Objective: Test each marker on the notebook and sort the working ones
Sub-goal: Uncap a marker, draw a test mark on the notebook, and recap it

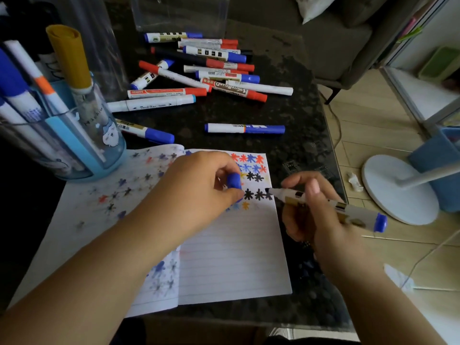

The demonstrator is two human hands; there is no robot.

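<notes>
An open lined notebook point(231, 257) lies on the dark table, its pages dotted with red, blue, black and orange star marks. My right hand point(313, 215) grips an uncapped white marker with a blue end point(331, 207); its dark tip touches the right page beside a row of black stars point(258, 194). My left hand point(196, 192) rests on the notebook and pinches the marker's blue cap point(233, 181). A pile of several red and blue capped markers point(204, 68) lies at the far side of the table. A blue holder point(82, 155) at the left holds several markers upright.
Two blue-capped markers lie apart from the pile, one point(245, 128) mid-table and one point(146, 131) by the holder. A clear plastic box point(179, 13) stands behind the pile. The table's right edge point(331, 155) drops to a tiled floor with a white fan base point(398, 190).
</notes>
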